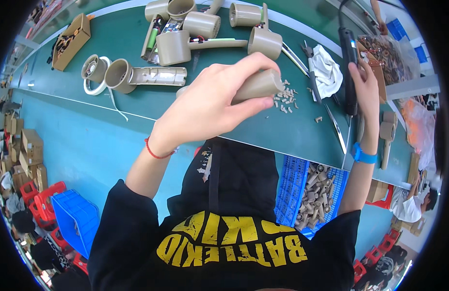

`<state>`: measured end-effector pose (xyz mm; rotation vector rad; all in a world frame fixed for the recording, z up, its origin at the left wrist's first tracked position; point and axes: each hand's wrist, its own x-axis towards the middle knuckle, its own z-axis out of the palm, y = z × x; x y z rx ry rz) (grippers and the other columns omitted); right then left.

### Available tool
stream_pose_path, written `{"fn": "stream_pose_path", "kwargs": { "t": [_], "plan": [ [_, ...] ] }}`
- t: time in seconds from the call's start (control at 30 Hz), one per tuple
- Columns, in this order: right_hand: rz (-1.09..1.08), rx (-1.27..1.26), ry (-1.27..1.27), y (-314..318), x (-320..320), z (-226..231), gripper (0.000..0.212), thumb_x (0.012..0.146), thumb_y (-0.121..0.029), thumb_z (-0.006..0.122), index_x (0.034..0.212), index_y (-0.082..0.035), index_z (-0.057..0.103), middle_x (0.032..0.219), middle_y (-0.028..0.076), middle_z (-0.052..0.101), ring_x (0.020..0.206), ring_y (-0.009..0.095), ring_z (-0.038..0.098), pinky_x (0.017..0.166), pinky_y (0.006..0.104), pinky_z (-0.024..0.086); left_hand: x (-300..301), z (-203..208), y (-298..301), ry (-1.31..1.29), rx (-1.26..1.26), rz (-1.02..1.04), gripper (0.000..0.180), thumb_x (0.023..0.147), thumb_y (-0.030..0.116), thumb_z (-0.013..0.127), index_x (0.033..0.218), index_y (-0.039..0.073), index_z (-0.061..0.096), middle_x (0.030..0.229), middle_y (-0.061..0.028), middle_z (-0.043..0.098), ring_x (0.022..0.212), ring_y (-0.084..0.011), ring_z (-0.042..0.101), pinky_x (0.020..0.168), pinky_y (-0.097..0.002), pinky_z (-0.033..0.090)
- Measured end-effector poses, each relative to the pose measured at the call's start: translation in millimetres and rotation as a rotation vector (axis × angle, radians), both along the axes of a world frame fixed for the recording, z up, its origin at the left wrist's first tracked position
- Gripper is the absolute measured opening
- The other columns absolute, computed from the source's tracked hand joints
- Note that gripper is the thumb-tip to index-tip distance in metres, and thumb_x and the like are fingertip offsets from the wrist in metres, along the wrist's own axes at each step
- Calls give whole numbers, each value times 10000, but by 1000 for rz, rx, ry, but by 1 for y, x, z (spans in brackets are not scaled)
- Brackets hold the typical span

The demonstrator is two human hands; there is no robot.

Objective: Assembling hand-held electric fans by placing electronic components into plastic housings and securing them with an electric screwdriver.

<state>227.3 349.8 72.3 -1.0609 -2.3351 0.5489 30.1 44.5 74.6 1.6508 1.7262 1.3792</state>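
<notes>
My left hand (212, 99) is wrapped round a beige plastic tube-shaped handle (257, 87), held above the green bench; its far end is hidden by my palm. My right hand (365, 85) grips a black electric screwdriver (348, 72), which stands upright with a cord at its top. Small beige plastic bits (285, 101) lie scattered just right of the handle. Beyond my left hand are beige cup-shaped housings (173, 48) with handles, some with wires and a circuit board showing. An opened housing (120, 76) with its half-shell handle lies to the left.
Between the hands lie a white cloth (327, 72), dark-handled pliers (311, 65) and metal tweezers (336, 128). A cardboard box of parts (72, 41) stands far left. Below the bench edge, a blue crate (288, 189) holds many beige parts. Another beige housing (387, 138) lies at right.
</notes>
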Motion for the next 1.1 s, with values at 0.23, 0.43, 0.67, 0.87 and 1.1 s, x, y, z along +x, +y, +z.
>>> {"fn": "stream_pose_path", "kwargs": {
  "t": [0.23,0.43,0.67,0.87,1.1],
  "plan": [
    [553,-397,330,-173,-36,27,312,937,-162,585,1217,-25,579,1105,54,622,922,125,600,845,270,479,5,-1,-3,164,-156,80,576,823,112,698,1333,97,428,969,-170,651,874,-364,639,744,-349,503],
    [649,-823,908,-195,-63,-24,359,918,-227,648,1211,-41,556,1079,78,614,965,141,587,846,293,482,25,7,-5,36,-22,94,923,714,83,785,1468,92,254,1033,-223,646,934,-428,623,779,-379,499],
    [858,-1347,1746,-177,-42,-2,399,959,-337,564,1248,-75,483,977,35,516,865,139,518,864,289,398,64,-8,-25,-48,47,57,948,537,294,926,1323,22,470,1255,-168,559,1117,-327,562,953,-388,437],
    [1133,-1603,1395,-170,-28,-5,405,994,-447,389,1072,-65,498,797,6,505,700,107,504,704,282,425,98,-44,-12,42,361,262,846,538,341,929,1201,7,521,1186,-232,561,1020,-315,607,850,-358,506],
    [1056,-1793,1584,-181,-26,-16,225,982,-313,432,915,-103,479,763,-4,500,669,109,506,679,282,443,108,-30,-8,104,470,388,554,604,224,838,1048,-12,606,1072,-247,610,899,-287,634,727,-341,542]
  ]
}}
